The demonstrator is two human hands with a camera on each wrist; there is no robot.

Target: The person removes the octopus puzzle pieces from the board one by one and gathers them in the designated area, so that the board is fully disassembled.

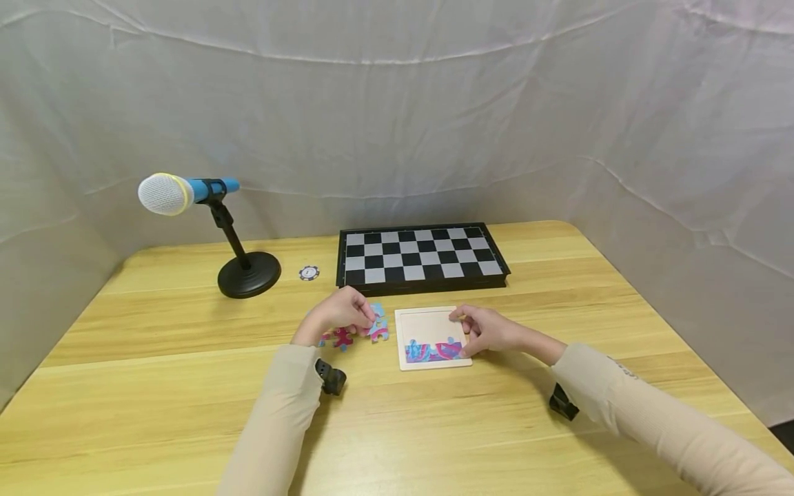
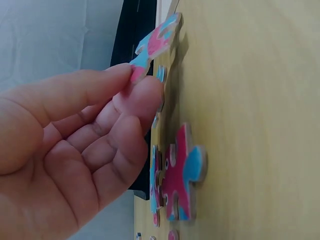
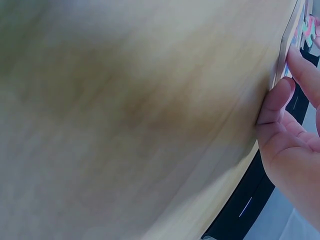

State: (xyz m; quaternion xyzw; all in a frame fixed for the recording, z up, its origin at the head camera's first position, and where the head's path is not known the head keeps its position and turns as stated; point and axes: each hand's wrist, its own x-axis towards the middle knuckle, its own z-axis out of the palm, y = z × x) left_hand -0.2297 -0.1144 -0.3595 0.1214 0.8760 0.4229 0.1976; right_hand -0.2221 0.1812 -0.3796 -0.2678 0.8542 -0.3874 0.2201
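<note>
My left hand pinches a pink and light-blue jigsaw piece between thumb and fingertip, tilted just above the wood. Below it, in the left wrist view, lies a loose magenta and blue piece with others behind. A pale square puzzle tray lies to the right of that hand. Along its near side sit joined purple, blue and pink pieces. My right hand holds the tray's right edge, thumb near the lower corner and fingers higher up. In the right wrist view the tray is seen only edge-on.
A folding checkered board in a black frame lies behind the tray. At the back left a blue microphone stands on a black round-based stand. A poker chip lies between them. Pale cloth hangs behind the table.
</note>
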